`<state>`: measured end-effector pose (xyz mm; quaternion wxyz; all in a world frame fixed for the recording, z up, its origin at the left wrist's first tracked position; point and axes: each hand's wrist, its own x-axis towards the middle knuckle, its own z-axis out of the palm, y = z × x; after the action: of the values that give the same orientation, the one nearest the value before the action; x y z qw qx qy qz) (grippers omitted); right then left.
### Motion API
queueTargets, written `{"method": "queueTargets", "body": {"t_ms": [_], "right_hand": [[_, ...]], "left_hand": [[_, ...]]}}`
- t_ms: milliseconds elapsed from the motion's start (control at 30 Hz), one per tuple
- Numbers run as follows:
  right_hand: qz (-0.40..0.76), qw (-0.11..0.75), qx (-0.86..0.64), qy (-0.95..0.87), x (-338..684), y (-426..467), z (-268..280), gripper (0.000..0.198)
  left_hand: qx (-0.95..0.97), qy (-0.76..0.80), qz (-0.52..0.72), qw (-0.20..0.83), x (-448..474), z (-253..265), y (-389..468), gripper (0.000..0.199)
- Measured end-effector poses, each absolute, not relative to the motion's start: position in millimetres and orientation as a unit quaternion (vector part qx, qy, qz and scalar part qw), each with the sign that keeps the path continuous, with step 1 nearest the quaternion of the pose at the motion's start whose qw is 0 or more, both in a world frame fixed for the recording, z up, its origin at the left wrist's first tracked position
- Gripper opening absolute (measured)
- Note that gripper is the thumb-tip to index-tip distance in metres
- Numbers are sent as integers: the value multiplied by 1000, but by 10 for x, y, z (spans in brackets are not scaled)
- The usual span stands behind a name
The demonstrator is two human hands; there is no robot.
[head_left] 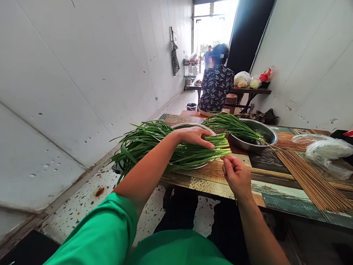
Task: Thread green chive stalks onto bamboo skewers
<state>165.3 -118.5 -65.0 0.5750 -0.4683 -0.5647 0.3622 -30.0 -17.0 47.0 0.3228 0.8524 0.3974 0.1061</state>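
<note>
A big bunch of garlic chives (pixel 147 141) lies across a round metal basin (pixel 191 126), leaves to the left and pale cut ends to the right. My left hand (pixel 195 136) lies over the bunch near those ends, gripping it from above with the thumb on the near side. Just below the stem tips, my right hand (pixel 237 174) is closed in a pinch. Its fingertips almost meet the ends, but what they pinch is too small to make out. More chives (pixel 234 125) rest over a second metal basin (pixel 269 137) beyond my right hand.
Many thin wooden skewers (pixel 310 179) lie fanned on the patchwork-patterned table (pixel 209 184) at right, beside a crumpled clear plastic bag (pixel 329 151). Ahead, a person in a patterned shirt (pixel 215 87) sits with their back to me, near another table (pixel 257 90) with bags on it.
</note>
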Motion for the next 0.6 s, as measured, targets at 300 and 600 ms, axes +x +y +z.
{"method": "queueTargets", "body": {"t_ms": [300,600], "right_hand": [[101,540,-466,-693,1739,-424,125,21],[-22,522,-429,-737,1549,-222,703,16]], "left_hand": [[782,495,167,338,-802,620,-213,54],[807,462,202,307,-1155,596,-385,77]]}}
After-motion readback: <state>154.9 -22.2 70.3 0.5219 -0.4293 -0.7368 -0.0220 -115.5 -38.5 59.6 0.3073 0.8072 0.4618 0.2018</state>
